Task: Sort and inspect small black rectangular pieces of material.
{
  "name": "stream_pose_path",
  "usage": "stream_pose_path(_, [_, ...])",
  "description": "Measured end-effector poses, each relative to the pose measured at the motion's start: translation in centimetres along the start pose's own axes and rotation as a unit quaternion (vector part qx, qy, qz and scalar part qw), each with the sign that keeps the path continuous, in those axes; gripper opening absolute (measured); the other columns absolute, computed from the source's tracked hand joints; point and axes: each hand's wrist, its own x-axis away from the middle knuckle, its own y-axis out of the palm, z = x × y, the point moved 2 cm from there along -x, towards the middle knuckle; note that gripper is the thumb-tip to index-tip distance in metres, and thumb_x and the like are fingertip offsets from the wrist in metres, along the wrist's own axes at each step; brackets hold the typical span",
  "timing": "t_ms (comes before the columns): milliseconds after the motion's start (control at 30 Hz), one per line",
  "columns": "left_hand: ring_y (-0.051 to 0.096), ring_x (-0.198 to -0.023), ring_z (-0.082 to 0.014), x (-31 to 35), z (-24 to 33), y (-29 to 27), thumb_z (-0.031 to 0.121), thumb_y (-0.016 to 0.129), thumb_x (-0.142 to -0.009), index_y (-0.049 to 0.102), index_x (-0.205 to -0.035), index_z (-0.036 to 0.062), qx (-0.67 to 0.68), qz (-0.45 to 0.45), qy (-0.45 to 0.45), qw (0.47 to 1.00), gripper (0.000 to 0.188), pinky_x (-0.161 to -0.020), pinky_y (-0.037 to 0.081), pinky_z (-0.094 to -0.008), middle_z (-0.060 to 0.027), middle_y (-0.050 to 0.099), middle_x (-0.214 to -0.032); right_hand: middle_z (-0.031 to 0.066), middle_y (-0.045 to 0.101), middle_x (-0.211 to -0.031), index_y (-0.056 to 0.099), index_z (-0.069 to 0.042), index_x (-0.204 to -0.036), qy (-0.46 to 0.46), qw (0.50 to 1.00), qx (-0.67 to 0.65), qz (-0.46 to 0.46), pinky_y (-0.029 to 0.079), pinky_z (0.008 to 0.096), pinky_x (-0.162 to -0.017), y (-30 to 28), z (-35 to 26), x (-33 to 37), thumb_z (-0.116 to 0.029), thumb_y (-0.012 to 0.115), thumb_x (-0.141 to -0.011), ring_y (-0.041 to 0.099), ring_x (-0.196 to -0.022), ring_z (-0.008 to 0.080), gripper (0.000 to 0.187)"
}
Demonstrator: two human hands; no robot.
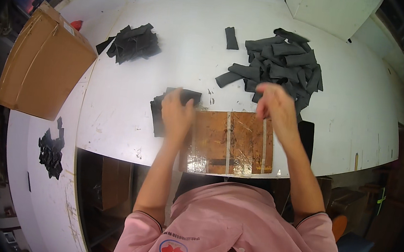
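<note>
My left hand [177,115] lies over a stack of dark grey fabric pieces [158,118], thumb and fingers apart. To its right is a brown wooden board [214,137] with pale strips across it and a worn, shiny surface, set at the table's near edge. Above the board's far right corner is my right hand [277,109], slightly blurred, its thumb and forefinger apart with nothing visible between them. Just beyond that hand spreads a loose heap of dark grey fabric tubes [286,61]. A flat black piece [306,136] shows beside the board, partly behind my right forearm.
One loose fabric tube [231,38] lies left of the heap. Another dark pile [134,44] sits at the far left, near a large cardboard box [47,65]. A smaller dark pile [51,153] rests on the left side table. A white cabinet [329,12] stands at the back.
</note>
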Motion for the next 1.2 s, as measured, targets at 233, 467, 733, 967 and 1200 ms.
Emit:
stream_pose_path(233, [0.051,-0.077,-0.0332,-1.9,1.4,4.4,0.017,0.059,-0.069,0.055,-0.075,0.0017,-0.138,-0.196,0.019,0.971,0.017,-0.066,0.042,-0.0405,-0.0166,0.054,-0.076,0.0017,0.049,-0.059,0.055,0.001,-0.082,0.115,0.99,-0.053,-0.06,0.039,0.0203,-0.05,1.0,3.9,6.8,-0.027,0.042,-0.089,0.046,-0.053,0.0075,0.031])
stream_pose_path(467, [0.054,-0.074,-0.0284,-2.6,0.4,-0.1,0.007,0.054,-0.073,0.057,-0.071,-0.0006,0.141,-0.067,-0.023,0.987,0.009,-0.065,0.043,-0.0379,-0.0141,0.056,-0.078,0.0126,0.054,-0.066,0.055,0.001,-0.08,0.008,0.986,0.126,-0.105,0.042,0.0317,-0.054,2.6,0.7,8.2,-0.015,0.052,-0.081,0.055,-0.059,0.0237,0.016])
stream_pose_path(733, [0.054,-0.08,-0.028,-2.6,0.1,0.9,0.004,0.056,-0.069,0.055,-0.087,-0.0002,0.054,-0.134,0.067,0.987,0.019,-0.068,0.044,-0.0364,-0.0168,0.055,-0.086,0.0125,0.053,-0.068,0.053,-0.001,-0.076,-0.12,0.954,0.221,-0.162,0.044,0.0359,-0.057,4.8,-2.0,8.3,-0.01,0.055,-0.076,0.055,-0.062,0.0288,0.009])
stream_pose_path(967, [0.055,-0.067,-0.0343,-2.7,-1.6,2.5,0.005,0.052,-0.068,0.054,-0.07,-0.0006,-0.06,-0.175,0.059,0.981,0.006,-0.061,0.044,-0.0404,-0.0148,0.057,-0.07,0.0105,0.052,-0.067,0.053,-0.003,-0.074,-0.085,0.959,0.213,-0.167,0.044,0.0345,-0.057,4.0,-1.6,10.3,-0.011,0.056,-0.073,0.055,-0.065,0.0261,0.009])
stream_pose_path(1200, [0.053,-0.062,-0.0061,0.0,2.6,-10.9,-0.003,0.059,-0.07,0.059,-0.078,-0.0012,0.507,-0.371,-0.242,0.739,0.008,-0.056,0.042,-0.0183,-0.0003,0.058,-0.067,0.0071,0.053,-0.073,0.055,-0.003,-0.078,-0.339,0.902,0.258,-0.071,0.043,0.0325,-0.058,4.6,-7.4,8.7,-0.01,0.067,-0.061,0.053,-0.067,0.0235,0.022])
